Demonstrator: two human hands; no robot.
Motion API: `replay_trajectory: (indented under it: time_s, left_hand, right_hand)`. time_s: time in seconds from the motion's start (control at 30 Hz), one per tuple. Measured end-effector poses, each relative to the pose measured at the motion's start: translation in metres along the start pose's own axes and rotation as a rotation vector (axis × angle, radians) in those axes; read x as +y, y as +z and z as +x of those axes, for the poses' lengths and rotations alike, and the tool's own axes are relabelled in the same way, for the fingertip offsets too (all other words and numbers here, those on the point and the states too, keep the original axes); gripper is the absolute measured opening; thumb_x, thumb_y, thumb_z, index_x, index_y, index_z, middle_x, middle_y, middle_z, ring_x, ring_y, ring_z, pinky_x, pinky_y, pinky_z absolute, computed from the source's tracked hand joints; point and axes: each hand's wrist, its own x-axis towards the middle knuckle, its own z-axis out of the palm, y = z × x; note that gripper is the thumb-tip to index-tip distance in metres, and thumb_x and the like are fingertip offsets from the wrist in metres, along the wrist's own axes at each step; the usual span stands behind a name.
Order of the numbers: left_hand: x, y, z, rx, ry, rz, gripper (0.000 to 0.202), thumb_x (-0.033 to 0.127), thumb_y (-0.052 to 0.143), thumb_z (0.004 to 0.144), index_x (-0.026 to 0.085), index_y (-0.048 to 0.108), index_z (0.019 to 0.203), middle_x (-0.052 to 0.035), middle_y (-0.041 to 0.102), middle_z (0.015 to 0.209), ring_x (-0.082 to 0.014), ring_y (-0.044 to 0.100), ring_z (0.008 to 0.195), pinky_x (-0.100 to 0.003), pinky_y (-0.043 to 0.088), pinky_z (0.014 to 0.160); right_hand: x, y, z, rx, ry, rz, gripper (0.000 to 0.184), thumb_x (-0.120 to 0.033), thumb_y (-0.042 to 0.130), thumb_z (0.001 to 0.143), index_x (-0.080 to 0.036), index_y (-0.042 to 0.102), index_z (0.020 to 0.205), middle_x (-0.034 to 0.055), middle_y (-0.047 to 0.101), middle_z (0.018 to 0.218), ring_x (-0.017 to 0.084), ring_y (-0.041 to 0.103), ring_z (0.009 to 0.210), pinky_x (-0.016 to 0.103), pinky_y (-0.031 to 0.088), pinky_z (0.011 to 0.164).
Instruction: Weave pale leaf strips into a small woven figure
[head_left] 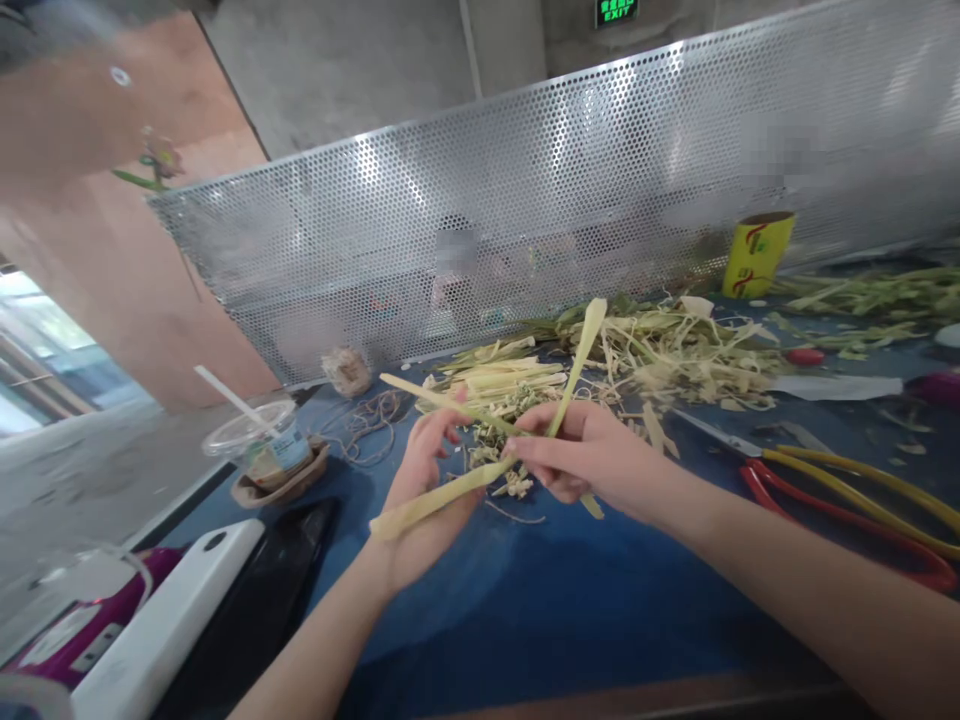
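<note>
Pale green-yellow plant strips, looking like corn husk, cross one another between my hands. My right hand (570,450) pinches them at the crossing. One strip (581,355) stands up above it, a second strip (416,390) points to the upper left, and a third strip (435,505) runs down-left over my left palm and wrist. My left hand (431,475) has its fingers loosely bent and apart, close to the upper-left strip; whether they touch it I cannot tell. Behind the hands lie a stack of flat husk strips (499,375) and some small dried scraps (517,485).
Red-and-yellow-handled scissors (765,465) and a knife (836,387) lie right. A shredded fibre heap (682,350) and yellow can (757,260) stand behind. Left are a plastic cup (274,455), twine (375,425), a black tablet (255,600) and a white device (176,620). A perforated metal screen (525,190) borders the table.
</note>
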Motion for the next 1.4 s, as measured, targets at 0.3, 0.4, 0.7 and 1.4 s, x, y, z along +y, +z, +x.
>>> replay_trajectory:
  time_s: [0.3,0.4,0.7,1.4]
  left_hand:
    - [0.000,0.014,-0.003,-0.068,-0.349,-0.478,0.029,0.039,0.058,0.076,0.013,0.071,0.076,-0.0030,0.058,0.061,-0.0120,0.048,0.063,-0.025,0.041,0.065]
    - [0.006,0.014,0.000,0.039,-0.347,-0.528,0.027,0.038,0.059,0.076,0.014,0.071,0.073,-0.0007,0.056,0.057,-0.0098,0.047,0.059,-0.023,0.041,0.062]
    - [0.007,0.016,-0.004,-0.088,-0.351,-0.626,0.032,0.039,0.051,0.081,0.015,0.067,0.095,-0.0032,0.060,0.067,-0.0113,0.052,0.061,-0.024,0.043,0.056]
    - [0.018,0.019,-0.004,-0.173,-0.529,-0.294,0.020,0.029,0.068,0.067,0.013,0.057,0.071,0.0027,0.058,0.048,-0.0081,0.051,0.034,-0.018,0.033,0.035]
  right_hand:
    - [0.005,0.001,-0.006,0.029,0.033,-0.364,0.026,-0.036,0.057,0.077,-0.015,0.054,0.062,-0.0058,0.047,0.043,0.001,0.037,0.034,0.014,0.030,0.034]
    - [0.003,0.003,-0.008,0.056,-0.007,-0.465,0.031,-0.035,0.054,0.078,-0.014,0.052,0.055,-0.0047,0.048,0.042,0.001,0.038,0.032,0.014,0.030,0.034]
    - [0.006,0.002,-0.005,0.000,0.001,-0.355,0.041,-0.046,0.038,0.086,-0.014,0.056,0.067,-0.0012,0.053,0.048,0.003,0.033,0.034,0.019,0.027,0.035]
    - [-0.005,-0.009,-0.013,-0.110,-0.090,-0.918,0.014,-0.027,0.042,0.084,-0.019,0.049,0.076,-0.0043,0.049,0.057,0.007,0.039,0.049,0.020,0.030,0.047]
